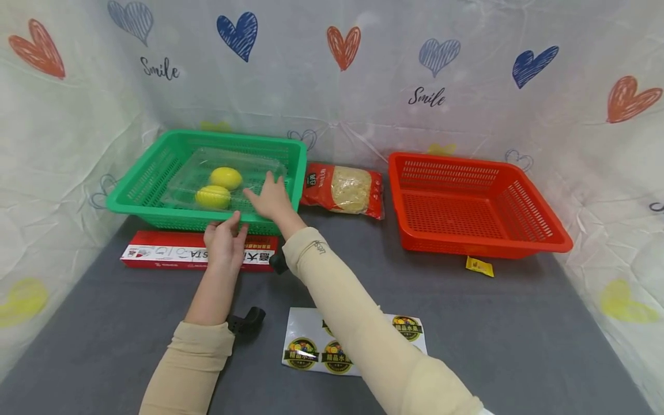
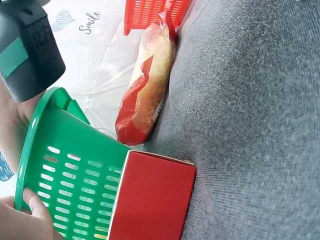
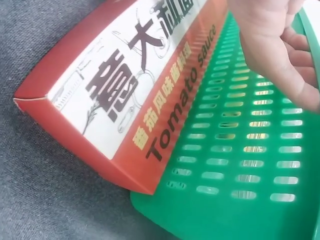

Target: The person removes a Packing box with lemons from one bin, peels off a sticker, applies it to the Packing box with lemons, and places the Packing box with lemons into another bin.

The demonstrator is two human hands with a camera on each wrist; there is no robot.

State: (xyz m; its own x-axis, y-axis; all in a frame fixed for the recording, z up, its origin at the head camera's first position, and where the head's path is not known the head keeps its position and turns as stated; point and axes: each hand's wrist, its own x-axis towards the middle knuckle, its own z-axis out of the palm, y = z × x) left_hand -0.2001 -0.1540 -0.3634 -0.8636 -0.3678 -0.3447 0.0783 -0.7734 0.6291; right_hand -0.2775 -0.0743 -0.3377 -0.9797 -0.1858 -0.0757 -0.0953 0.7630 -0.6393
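In the head view, two yellow lemons (image 1: 225, 178) lie at a clear plastic box (image 1: 192, 167) inside the green basket (image 1: 150, 210); whether its lid is closed I cannot tell. My left hand (image 1: 224, 245) grips the basket's front rim, its thumb over the edge in the left wrist view and its fingers curled in the right wrist view. Reaching over that same rim, my right hand (image 1: 271, 199) has its fingers spread at the right end of the clear box. Its fingertips are near or on the plastic.
A red pasta box (image 1: 155, 253) lies against the green basket's front. Behind stands a red and clear food packet (image 1: 353, 190), with a red basket (image 1: 482, 248) to its right. A small yellow sachet (image 1: 479, 266) and a sticker sheet (image 1: 301, 328) lie on the grey cloth.
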